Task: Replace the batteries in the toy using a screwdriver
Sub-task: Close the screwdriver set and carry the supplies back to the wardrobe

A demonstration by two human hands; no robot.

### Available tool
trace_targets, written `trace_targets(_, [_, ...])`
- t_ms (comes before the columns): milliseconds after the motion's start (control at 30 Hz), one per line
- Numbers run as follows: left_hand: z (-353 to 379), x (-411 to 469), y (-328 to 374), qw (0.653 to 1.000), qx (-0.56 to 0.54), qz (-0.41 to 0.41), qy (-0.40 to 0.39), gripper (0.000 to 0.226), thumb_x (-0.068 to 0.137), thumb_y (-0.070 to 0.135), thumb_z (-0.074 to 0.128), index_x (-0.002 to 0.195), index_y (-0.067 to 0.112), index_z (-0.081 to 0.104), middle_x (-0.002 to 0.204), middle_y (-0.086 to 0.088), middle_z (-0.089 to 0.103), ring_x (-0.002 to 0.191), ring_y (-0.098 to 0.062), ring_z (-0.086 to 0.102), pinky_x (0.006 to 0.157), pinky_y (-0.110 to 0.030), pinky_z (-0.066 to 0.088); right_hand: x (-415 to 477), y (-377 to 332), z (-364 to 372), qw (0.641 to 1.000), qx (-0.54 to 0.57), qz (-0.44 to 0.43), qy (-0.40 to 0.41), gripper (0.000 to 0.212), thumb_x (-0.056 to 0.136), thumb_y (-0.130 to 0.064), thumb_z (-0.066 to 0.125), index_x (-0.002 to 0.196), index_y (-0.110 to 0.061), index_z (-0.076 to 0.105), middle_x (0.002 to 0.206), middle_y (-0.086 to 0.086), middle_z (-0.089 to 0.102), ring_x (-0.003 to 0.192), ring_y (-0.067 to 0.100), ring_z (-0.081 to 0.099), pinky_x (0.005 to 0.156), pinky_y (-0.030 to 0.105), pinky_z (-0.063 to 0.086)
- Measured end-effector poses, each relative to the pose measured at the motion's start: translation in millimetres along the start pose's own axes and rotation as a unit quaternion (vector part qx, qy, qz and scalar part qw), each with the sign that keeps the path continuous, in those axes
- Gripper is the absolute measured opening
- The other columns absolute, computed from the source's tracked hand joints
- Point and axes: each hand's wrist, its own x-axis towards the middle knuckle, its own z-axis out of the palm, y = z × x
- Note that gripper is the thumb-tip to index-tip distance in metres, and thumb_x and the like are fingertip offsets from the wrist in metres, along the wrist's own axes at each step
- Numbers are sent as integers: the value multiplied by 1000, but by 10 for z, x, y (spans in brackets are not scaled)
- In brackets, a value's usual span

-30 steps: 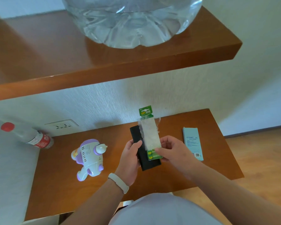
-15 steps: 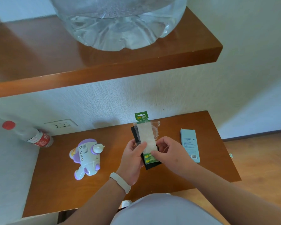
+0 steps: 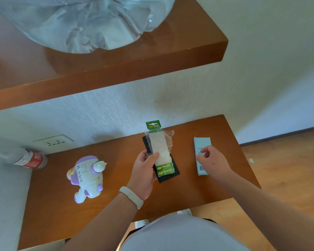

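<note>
Head view: left hand (image 3: 143, 176) pinched a clear GP battery pack (image 3: 160, 149), two green batteries (image 3: 164, 170) at its six-o'clock end; right hand (image 3: 212, 161), loosely curled and empty, hovered at three o'clock.

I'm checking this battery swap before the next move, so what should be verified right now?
1. Grip: the left hand holds the battery pack: ok.
2. Cells: two green ones show at the pack's lower end: ok.
3. Free hand: the right hand holds nothing, above the light blue box: ok; whether it touches the box, cannot tell.
4. Target: the toy lies on the table, apart from both hands: ok.
5. Tool: no screwdriver plainly visible: cannot tell.
</note>
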Motion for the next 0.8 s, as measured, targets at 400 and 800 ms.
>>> trace_targets(400, [64, 107, -41, 1000, 12, -3, 7, 29, 99, 14, 59, 127, 15, 55, 110, -7, 76, 100, -27, 74, 70, -35, 61, 451, 238, 264, 978, -166, 122, 20, 89, 78, -63, 68, 143, -15, 30, 125, 7, 39, 117, 26, 44, 88, 43, 51])
trace_targets(800, [126, 104, -39, 999, 12, 5, 31, 26, 99, 12, 59, 125, 14, 56, 114, -11, 74, 101, -29, 74, 70, -37, 61, 429, 302, 314, 981, -162, 97, 37, 79, 74, -49, 78, 128, -19, 29, 118, 6, 48, 112, 27, 53, 88, 45, 52])
